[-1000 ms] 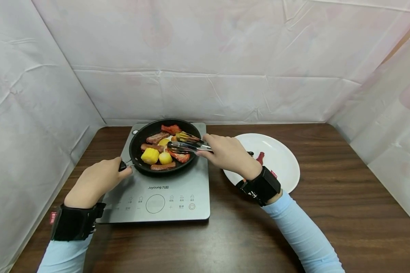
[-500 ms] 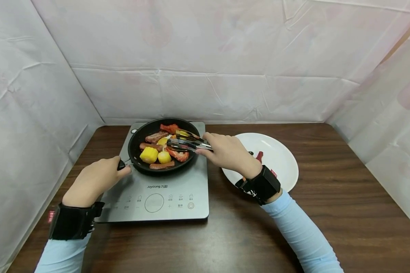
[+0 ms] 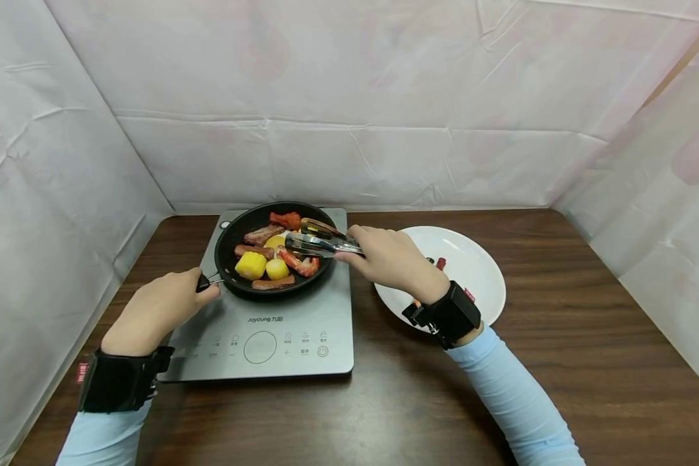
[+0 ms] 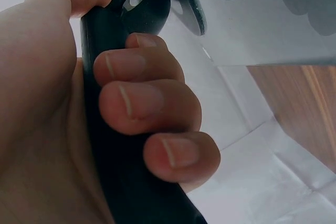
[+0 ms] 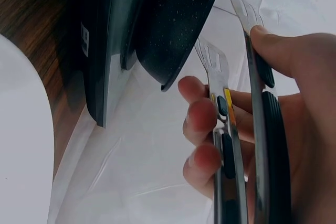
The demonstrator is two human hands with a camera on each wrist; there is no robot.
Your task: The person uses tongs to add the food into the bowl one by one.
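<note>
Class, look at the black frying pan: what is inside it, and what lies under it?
Inside the frying pan: yellow corn pieces, sausages, a shrimp, meat; tongs cover part. Under it sits the induction cooker, its heating surface hidden.

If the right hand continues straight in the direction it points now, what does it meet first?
Probably the food in the black pan: the right hand points its tongs leftward over it, tips near the shrimp; depth is unclear.

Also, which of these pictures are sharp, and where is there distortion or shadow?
Head view: sharp, wide-angle bending at the edges, soft shadows under the induction cooker. Left wrist view: left hand sharp on the pan handle. Right wrist view: tongs sharp.
</note>
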